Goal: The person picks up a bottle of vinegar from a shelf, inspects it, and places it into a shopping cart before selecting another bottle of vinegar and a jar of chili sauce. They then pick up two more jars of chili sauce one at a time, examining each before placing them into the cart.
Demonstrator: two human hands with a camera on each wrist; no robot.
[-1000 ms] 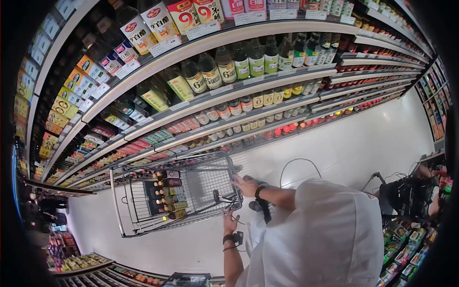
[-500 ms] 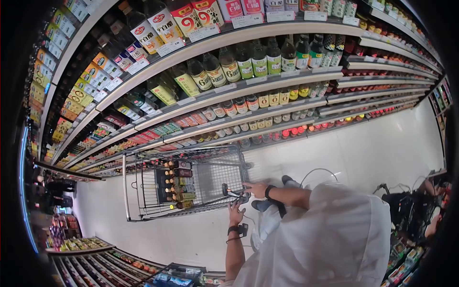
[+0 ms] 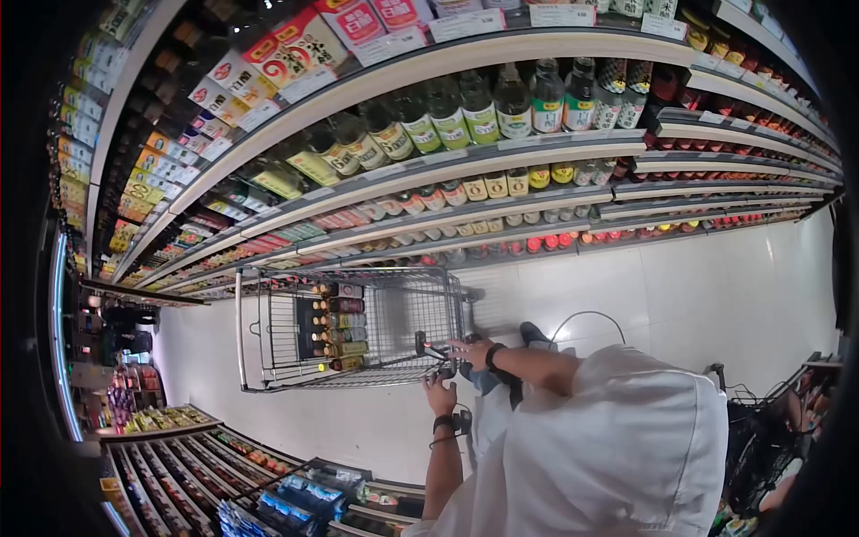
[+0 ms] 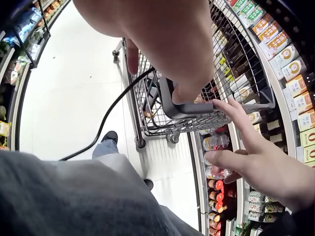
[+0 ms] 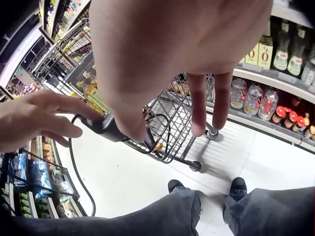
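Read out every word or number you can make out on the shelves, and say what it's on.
"白醋": pink labels
"9": red-and-white labels
"6": cream bottle labels
"白米醋": bottles with checkered necks
"0": pale yellow labels
Price tags and the rest: too small, blurred or skewed to read reliably.

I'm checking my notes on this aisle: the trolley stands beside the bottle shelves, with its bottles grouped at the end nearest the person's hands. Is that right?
Not quite. The head view shows the bottles grouped toward the trolley's handle end, away from the left hand and right hand. The trolley does stand beside the bottle shelves.
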